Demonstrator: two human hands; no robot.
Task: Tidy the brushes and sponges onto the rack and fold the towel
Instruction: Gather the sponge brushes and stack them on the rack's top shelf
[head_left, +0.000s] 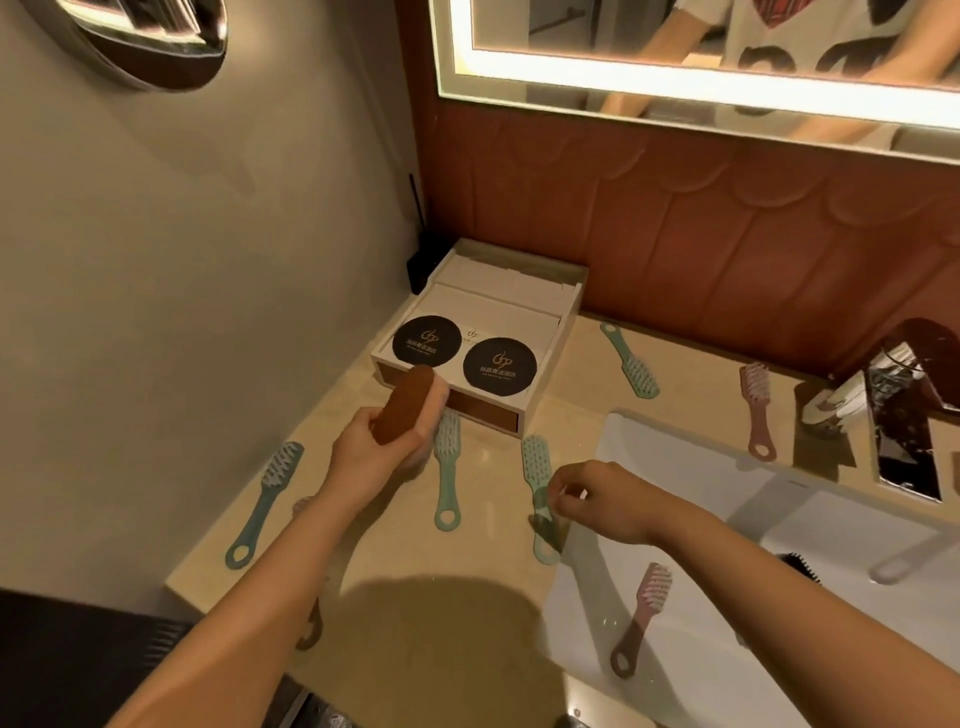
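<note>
- The left hand (371, 449), left of the frame's centre, grasped a sponge (402, 408) with a brown top and a pale pink body. It held the sponge above the tabletop (488, 467), its far end in front of the white box (569, 322).
- The right hand (602, 499) sat right of centre with its fingers curled at the handle of the teal brush by the sink (535, 460). Motion blur hid whether they pinched the handle or only touched it.
- That brush lay on the tabletop, bristles up, just beside the left edge of the white sink (675, 478).
- The centre teal brush (447, 478) lay flat between the two hands, its head partly behind the sponge.
- The left teal brush (265, 499) lay near the wall at the left of the frame.
- The far teal brush (631, 364) lay right of the white box, towards the back wall.
- One pink brush on the tabletop (756, 415) lay behind the sink, at the right.
- A pink brush in the sink (641, 618) lay on the basin's lower left part.
- Two black round coasters (500, 368) rested on top of the white box.
- A lit mirror (597, 31) filled the upper right.
</note>
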